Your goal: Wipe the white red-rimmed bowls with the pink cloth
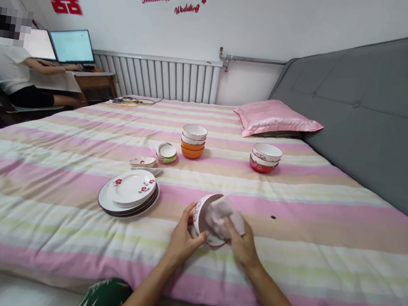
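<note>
My left hand (187, 235) grips a white bowl (199, 213) with a red rim and a red pattern on its outside, tilted with its mouth toward my right. A pale pinkish cloth (225, 216) is bunched in my right hand (244, 243), which presses it into the bowl's inside. The bowl is held low over the near part of the striped bedspread (305, 270). Part of the bowl's inside is hidden behind the cloth.
Left of my hands lies a stack of plates (131, 188), with small dishes (143, 162) and little bowls (167, 151) behind. Farther back stand an orange-and-white bowl stack (193, 141) and a red-and-white one (265, 158). A pink pillow (276, 118) rests by the grey headboard (367, 111). A person (5, 67) sits at a desk.
</note>
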Motion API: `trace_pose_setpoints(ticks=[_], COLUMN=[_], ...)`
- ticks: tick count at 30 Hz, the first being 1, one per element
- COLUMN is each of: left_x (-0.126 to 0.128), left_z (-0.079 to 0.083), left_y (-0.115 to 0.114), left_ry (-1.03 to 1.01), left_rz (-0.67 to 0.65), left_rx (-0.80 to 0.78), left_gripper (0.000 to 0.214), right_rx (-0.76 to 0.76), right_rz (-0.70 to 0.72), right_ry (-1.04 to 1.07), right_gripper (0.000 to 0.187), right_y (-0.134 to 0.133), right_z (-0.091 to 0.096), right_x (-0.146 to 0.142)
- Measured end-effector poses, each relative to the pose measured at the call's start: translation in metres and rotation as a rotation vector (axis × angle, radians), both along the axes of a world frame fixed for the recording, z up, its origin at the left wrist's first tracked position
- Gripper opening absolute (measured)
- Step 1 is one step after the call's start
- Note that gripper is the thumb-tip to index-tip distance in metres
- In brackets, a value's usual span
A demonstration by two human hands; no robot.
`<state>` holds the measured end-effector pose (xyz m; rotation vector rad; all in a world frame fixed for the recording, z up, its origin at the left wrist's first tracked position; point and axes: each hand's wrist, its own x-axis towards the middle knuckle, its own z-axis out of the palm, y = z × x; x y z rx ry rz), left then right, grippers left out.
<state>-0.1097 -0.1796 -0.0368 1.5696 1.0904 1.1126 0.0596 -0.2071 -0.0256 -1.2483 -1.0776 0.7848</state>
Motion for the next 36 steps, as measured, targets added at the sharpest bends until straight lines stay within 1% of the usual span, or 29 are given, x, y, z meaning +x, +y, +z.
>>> trace_pose_setpoints(ticks=[2, 3, 5, 6, 8, 10, 11, 12, 15, 16, 17, 18, 19, 21, 24, 26, 27, 29, 30, 31, 33, 35, 36], left_x=[-0.001, -0.001, -0.002, -0.002, -0.003, -0.003, -0.003, -0.003, -0.002, -0.002, -0.001, -0.001, -0.001, -0.001, -0.001, -0.001, -0.001, -0.001, -0.001, -0.001, -0.001, -0.001, -0.001], left_z=[-0.001, -0.001, -0.001, 0.0, 0.002, 0.005, 0.006, 0.007, 0.005, 0.003, 0.001, -0.001, -0.003, -0.003, 0.001, 0.004, 0.005, 0.005, 0.004, 0.004, 0.003, 0.004, 0.004], left_y=[0.0, 0.0, 0.0, 0.0, 0.0, -0.001, -0.002, -0.002, -0.001, 0.0, 0.0, 0.001, 0.001, 0.001, -0.002, -0.004, -0.005, -0.006, -0.007, -0.007, -0.007, -0.008, -0.008], left_ry=[0.012, 0.019, 0.03, 0.03, 0.029, 0.027, 0.026, 0.022, -0.027, -0.046, -0.06, -0.067, -0.065, -0.048, -0.004, 0.017, 0.021, 0.025, 0.03, 0.039, 0.06, 0.079, 0.088], left_rz=[-0.006, -0.012, -0.008, -0.007, -0.008, -0.014, -0.015, -0.02, -0.043, -0.05, -0.052, -0.051, -0.05, -0.052, -0.044, -0.03, -0.026, -0.024, -0.025, -0.028, -0.036, -0.036, -0.035], left_rx=[0.005, 0.009, 0.008, 0.013, 0.017, 0.011, 0.006, 0.001, -0.004, -0.005, -0.004, -0.001, 0.004, 0.025, 0.053, 0.053, 0.052, 0.057, 0.063, 0.072, 0.096, 0.125, 0.14], left_gripper=[0.077, 0.077, 0.076, 0.076, 0.075, 0.075, 0.075, 0.075, 0.075, 0.075, 0.076, 0.076, 0.076, 0.077, 0.078, 0.079, 0.08, 0.081, 0.082, 0.083, 0.083, 0.083, 0.082], right_rx=[-0.024, 0.007, 0.103, 0.137, 0.189, 0.197, 0.191, 0.186, 0.208, 0.221, 0.229, 0.227, 0.22, 0.195, 0.15, 0.149, 0.161, 0.182, 0.184, 0.178, 0.156, 0.139, 0.136], right_rz=[-0.217, -0.342, -0.507, -0.521, -0.496, -0.377, -0.276, -0.145, 0.332, 0.443, 0.522, 0.566, 0.582, 0.583, 0.491, 0.405, 0.372, 0.328, 0.312, 0.297, 0.255, 0.21, 0.195], right_ry=[0.248, 0.338, 0.415, 0.412, 0.34, 0.198, 0.106, -0.001, -0.387, -0.495, -0.572, -0.607, -0.607, -0.556, -0.486, -0.463, -0.466, -0.539, -0.611, -0.697, -0.85, -0.935, -0.955], right_gripper=[0.039, 0.043, 0.051, 0.053, 0.055, 0.054, 0.052, 0.049, 0.043, 0.044, 0.046, 0.049, 0.051, 0.045, 0.035, 0.039, 0.046, 0.063, 0.068, 0.069, 0.06, 0.051, 0.051], right_y=[0.01, 0.015, 0.026, 0.03, 0.038, 0.042, 0.044, 0.044, 0.042, 0.04, 0.039, 0.037, 0.036, 0.034, 0.033, 0.033, 0.033, 0.032, 0.032, 0.031, 0.03, 0.028, 0.027], right_z=[0.007, 0.013, 0.026, 0.032, 0.043, 0.05, 0.051, 0.053, 0.057, 0.06, 0.062, 0.065, 0.067, 0.069, 0.066, 0.063, 0.062, 0.061, 0.062, 0.063, 0.066, 0.069, 0.07], right_x=[0.012, 0.02, 0.034, 0.039, 0.043, 0.04, 0.036, 0.031, 0.02, 0.019, 0.018, 0.019, 0.02, 0.021, 0.016, 0.01, 0.007, 0.002, 0.001, 0.0, -0.002, -0.003, -0.003])
